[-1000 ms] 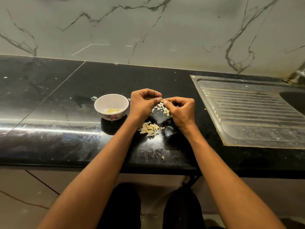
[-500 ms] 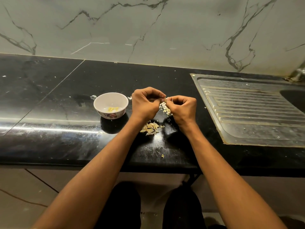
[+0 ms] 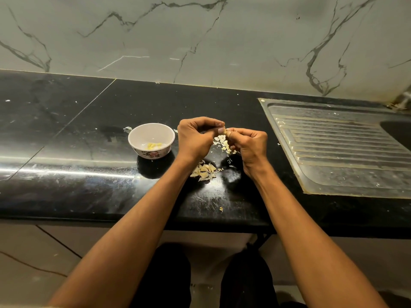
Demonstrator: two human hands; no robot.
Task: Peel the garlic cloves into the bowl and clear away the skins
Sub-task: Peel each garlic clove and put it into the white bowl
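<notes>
A small white bowl (image 3: 135, 138) with a flower print stands on the black counter, a few peeled yellow garlic cloves (image 3: 153, 145) lying in it. Just right of it, my left hand (image 3: 195, 138) and my right hand (image 3: 250, 144) meet fingertip to fingertip above the counter, both pinching one small garlic clove (image 3: 227, 131) that is mostly hidden by the fingers. A pile of pale garlic pieces and skins (image 3: 204, 170) lies below my left wrist. More skins (image 3: 222, 142) lie between the hands.
A steel sink drainboard (image 3: 338, 152) fills the counter's right side, with the basin at the far right edge. A marble wall backs the counter. Stray skin bits lie by the bowl (image 3: 127, 129) and near the counter's front edge (image 3: 221, 209).
Both hands stay together at the same spot. The fingers have shifted slightly on the clove.
</notes>
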